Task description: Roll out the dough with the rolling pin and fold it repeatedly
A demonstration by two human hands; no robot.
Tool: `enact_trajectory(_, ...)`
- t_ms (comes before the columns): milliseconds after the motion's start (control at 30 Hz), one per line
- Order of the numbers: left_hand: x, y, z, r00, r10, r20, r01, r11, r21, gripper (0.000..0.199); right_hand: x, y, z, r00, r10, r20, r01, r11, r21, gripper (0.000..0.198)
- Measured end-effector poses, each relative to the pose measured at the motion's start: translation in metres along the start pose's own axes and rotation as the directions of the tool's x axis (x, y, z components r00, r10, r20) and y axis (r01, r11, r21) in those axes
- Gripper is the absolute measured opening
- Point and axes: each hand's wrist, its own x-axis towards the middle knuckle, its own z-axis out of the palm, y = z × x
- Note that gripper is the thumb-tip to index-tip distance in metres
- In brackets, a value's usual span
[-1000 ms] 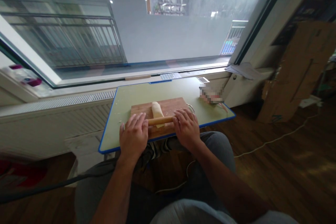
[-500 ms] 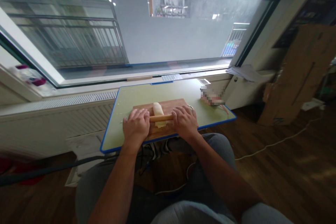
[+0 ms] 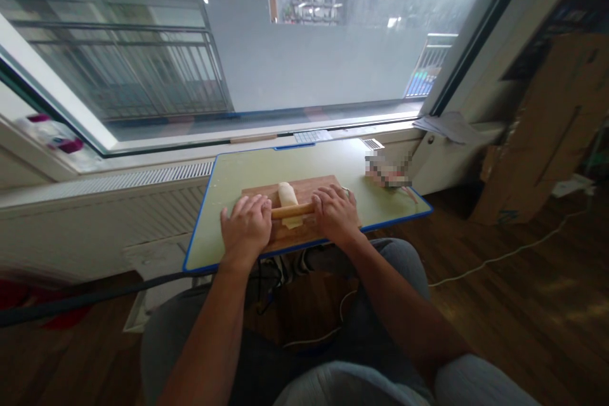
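A wooden rolling pin (image 3: 292,210) lies across a strip of pale dough (image 3: 287,194) on a wooden cutting board (image 3: 314,186). My left hand (image 3: 246,223) is closed over the pin's left end, and my right hand (image 3: 337,212) over its right end. Beyond the pin the dough is a thick, rounded roll. On my side a thin, flattened piece of it shows. Both ends of the pin are hidden under my palms.
The board rests on a light green table (image 3: 247,168) with a blue edge. A pixelated object (image 3: 387,170) is at the table's right. Behind stand a radiator (image 3: 157,209) and a window sill; a large cardboard box (image 3: 542,133) leans at the right.
Both hands keep their hold on the rolling pin, which stays over the dough with hardly any shift. The whole view has tilted slightly.
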Motion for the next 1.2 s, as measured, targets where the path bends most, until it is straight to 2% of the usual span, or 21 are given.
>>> enact_trajectory(133,0.006,0.003,-0.001,1.0,0.009,-0.007,-0.009,1.0,0.015,0.049,0.002,0.002,0.002,1.0,-0.001,0.002,0.001,1.0,-0.006,0.039)
enact_trajectory(333,-0.042,-0.003,-0.003,0.997,0.059,-0.047,-0.06,0.998,-0.023,0.054,-0.045,0.0,-0.008,0.999,-0.02,-0.03,0.02,1.0,0.002,0.042)
enact_trajectory(400,-0.049,-0.004,-0.004,0.997,0.063,-0.046,-0.064,0.997,-0.032,0.053,-0.052,0.0,-0.01,0.999,-0.027,-0.035,0.027,1.0,0.003,0.042)
enact_trajectory(467,-0.044,-0.004,-0.003,0.998,0.056,-0.039,-0.058,0.998,-0.034,0.052,-0.047,0.001,-0.008,0.999,-0.022,-0.033,0.022,1.0,-0.002,0.042)
enact_trajectory(633,0.0,0.003,-0.002,1.0,0.02,0.011,-0.02,1.0,0.011,0.048,-0.007,0.003,0.001,1.0,-0.006,-0.006,0.006,0.999,-0.038,0.041)
enact_trajectory(733,0.013,0.004,-0.001,0.999,0.018,0.028,-0.019,0.999,0.036,0.049,0.004,0.001,0.002,1.0,-0.006,0.01,0.007,0.999,-0.05,0.041)
enact_trajectory(800,0.006,0.003,-0.001,0.999,0.024,0.022,-0.024,0.999,0.028,0.05,-0.004,0.0,0.0,1.0,0.005,-0.004,-0.006,0.999,-0.046,0.041)
enact_trajectory(967,-0.037,-0.005,-0.003,0.997,0.074,-0.026,-0.075,0.997,-0.015,0.053,-0.047,-0.002,-0.01,1.0,-0.012,-0.02,0.012,1.0,-0.011,0.043)
enact_trajectory(1033,-0.046,-0.006,-0.004,0.997,0.078,-0.029,-0.078,0.997,-0.025,0.054,-0.054,-0.002,-0.012,1.0,-0.02,-0.017,0.02,1.0,0.0,0.044)
enact_trajectory(1100,-0.043,-0.006,-0.004,0.997,0.071,-0.02,-0.071,0.997,-0.027,0.054,-0.048,-0.002,-0.011,1.0,-0.021,-0.017,0.021,1.0,-0.001,0.044)
enact_trajectory(1200,-0.02,-0.004,-0.001,0.999,0.041,0.002,-0.041,0.999,-0.013,0.052,-0.024,-0.003,-0.007,1.0,-0.009,0.004,0.009,1.0,-0.022,0.042)
